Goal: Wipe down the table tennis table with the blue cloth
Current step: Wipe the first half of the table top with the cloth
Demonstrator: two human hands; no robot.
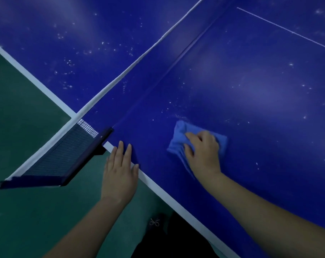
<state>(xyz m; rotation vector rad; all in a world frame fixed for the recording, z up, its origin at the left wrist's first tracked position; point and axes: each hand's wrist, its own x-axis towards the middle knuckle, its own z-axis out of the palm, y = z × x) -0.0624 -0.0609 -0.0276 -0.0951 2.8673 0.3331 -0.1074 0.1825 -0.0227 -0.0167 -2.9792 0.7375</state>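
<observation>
Most of table tennis table (251, 75) showing white specks, far side unwiped; right hand (202, 153) gripping bunched blue cloth (178, 138) near net (68, 151); left hand (119, 175) resting flat, fingers straight, on near edge.

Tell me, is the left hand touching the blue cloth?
Apart. The head view shows the left hand resting on the table's white edge, with bare blue tabletop between it and the blue cloth.
</observation>
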